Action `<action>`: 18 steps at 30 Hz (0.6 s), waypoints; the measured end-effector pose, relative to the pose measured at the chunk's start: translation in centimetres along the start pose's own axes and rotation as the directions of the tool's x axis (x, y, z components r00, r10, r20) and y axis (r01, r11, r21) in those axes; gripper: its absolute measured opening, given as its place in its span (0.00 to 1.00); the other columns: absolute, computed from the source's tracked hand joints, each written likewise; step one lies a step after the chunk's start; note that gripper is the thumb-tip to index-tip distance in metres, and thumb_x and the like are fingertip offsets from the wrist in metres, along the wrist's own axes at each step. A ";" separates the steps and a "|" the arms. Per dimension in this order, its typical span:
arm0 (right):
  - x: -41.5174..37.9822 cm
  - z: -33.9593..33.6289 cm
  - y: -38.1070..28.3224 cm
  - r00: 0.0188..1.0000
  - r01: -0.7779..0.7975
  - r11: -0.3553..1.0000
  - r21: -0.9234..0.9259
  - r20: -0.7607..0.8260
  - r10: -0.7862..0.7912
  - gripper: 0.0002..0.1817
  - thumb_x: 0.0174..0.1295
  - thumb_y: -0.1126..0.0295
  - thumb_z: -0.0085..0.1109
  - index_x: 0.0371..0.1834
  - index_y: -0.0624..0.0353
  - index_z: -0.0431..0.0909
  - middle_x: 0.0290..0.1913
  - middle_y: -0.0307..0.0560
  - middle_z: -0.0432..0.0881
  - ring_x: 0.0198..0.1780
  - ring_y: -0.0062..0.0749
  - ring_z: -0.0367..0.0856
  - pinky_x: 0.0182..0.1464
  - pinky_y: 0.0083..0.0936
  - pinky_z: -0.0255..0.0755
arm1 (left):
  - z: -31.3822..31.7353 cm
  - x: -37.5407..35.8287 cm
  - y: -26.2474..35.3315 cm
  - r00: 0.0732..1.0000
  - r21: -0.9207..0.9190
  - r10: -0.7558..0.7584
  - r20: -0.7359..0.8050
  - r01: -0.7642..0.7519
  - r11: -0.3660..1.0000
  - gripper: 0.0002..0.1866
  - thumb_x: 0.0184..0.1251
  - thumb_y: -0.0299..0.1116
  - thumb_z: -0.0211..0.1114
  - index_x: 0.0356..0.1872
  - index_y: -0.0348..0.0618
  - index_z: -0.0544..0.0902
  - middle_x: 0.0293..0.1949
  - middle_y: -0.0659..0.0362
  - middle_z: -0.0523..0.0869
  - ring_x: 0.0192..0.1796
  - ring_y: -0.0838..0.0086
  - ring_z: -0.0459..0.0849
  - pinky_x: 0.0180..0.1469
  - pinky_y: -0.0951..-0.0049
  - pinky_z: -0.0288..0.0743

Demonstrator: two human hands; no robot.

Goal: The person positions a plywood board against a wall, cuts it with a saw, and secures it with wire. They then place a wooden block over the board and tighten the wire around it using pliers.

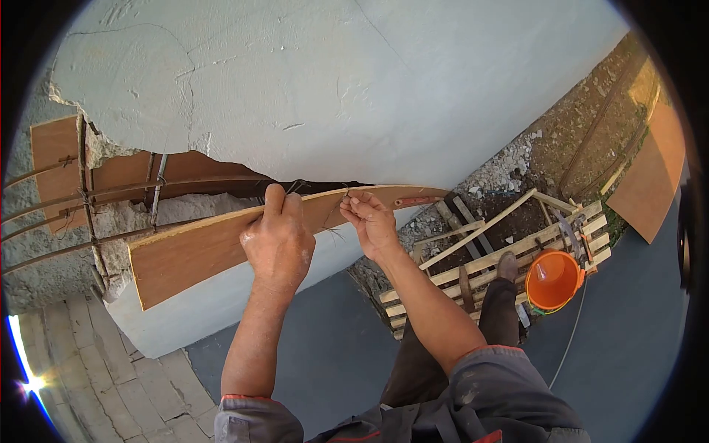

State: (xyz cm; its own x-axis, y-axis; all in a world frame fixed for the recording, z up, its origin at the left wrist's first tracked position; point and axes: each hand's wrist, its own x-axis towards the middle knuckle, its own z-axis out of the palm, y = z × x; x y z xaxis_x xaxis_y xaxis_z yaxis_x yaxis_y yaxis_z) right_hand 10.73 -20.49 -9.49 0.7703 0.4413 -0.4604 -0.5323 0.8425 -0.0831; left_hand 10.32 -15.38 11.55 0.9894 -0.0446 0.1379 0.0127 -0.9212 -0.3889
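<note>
A long plywood strip stands on edge against the broken wall opening. My left hand is closed at its upper edge, the fingers hooked over the top. Dark tie wire sticks up beside those fingertips. Farther right along the strip, my right hand pinches a thin wire between thumb and fingers. Loose wire ends hang over the strip's face below it. Bent rebar runs through the opening to the left, tied at its crossings.
The cracked plaster wall fills the top. Below right are a wooden pallet, an orange bucket, and another plywood sheet. A reddish tool handle lies at the strip's right end. Paving covers the lower left.
</note>
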 end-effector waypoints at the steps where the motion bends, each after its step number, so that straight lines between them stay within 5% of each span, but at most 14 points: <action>1: 0.0 0.0 0.0 1.000 -0.009 1.000 0.018 0.016 0.009 0.06 0.68 0.75 0.59 0.46 0.60 0.80 0.44 0.42 0.84 0.48 0.27 0.81 0.61 0.28 0.74 | 0.1 0.0 0.0 1.000 -0.006 -0.001 -0.007 0.001 1.000 0.08 0.52 0.23 0.65 0.34 0.44 0.83 0.33 0.62 0.77 0.26 0.64 0.82 0.27 0.65 0.77; 4: 0.2 -0.2 -0.1 1.000 -0.019 1.000 0.004 0.017 0.019 0.06 0.68 0.76 0.59 0.46 0.59 0.80 0.44 0.41 0.83 0.47 0.25 0.80 0.60 0.27 0.74 | 0.3 0.0 -0.3 0.994 -0.007 0.083 -0.075 -0.084 0.996 0.08 0.44 0.19 0.64 0.27 0.40 0.77 0.34 0.60 0.74 0.21 0.67 0.82 0.20 0.66 0.74; 7: 0.3 -0.5 0.1 0.999 -0.033 0.999 0.038 0.038 0.032 0.07 0.67 0.76 0.60 0.46 0.58 0.80 0.43 0.39 0.82 0.46 0.25 0.80 0.58 0.27 0.74 | 0.1 -0.1 0.0 1.000 0.020 -0.010 0.003 0.010 1.000 0.07 0.53 0.23 0.65 0.34 0.44 0.84 0.33 0.62 0.77 0.26 0.64 0.82 0.27 0.65 0.77; 10: 0.3 -0.5 0.1 0.997 -0.075 0.994 0.081 0.034 0.072 0.08 0.66 0.78 0.59 0.47 0.56 0.80 0.42 0.37 0.81 0.45 0.25 0.79 0.57 0.27 0.74 | 0.4 -0.1 -0.3 0.993 0.002 0.086 -0.079 -0.086 0.996 0.08 0.44 0.20 0.64 0.28 0.40 0.77 0.34 0.60 0.74 0.21 0.66 0.82 0.20 0.66 0.74; 18: 0.0 -0.3 0.4 0.992 -0.119 0.981 0.155 0.055 0.112 0.10 0.65 0.79 0.58 0.48 0.55 0.78 0.42 0.36 0.79 0.45 0.26 0.79 0.59 0.29 0.73 | 0.3 0.0 -0.5 0.993 -0.022 0.084 -0.088 -0.086 0.996 0.08 0.45 0.19 0.64 0.29 0.40 0.79 0.34 0.60 0.74 0.21 0.66 0.81 0.20 0.66 0.74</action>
State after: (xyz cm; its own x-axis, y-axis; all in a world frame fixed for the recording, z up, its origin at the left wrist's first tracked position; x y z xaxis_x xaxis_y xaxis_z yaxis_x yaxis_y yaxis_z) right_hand 10.38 -20.23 -9.81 0.7241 0.5488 -0.4178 -0.5590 0.8218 0.1106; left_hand 10.37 -14.82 11.51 0.9704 -0.1555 0.1846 -0.0755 -0.9221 -0.3796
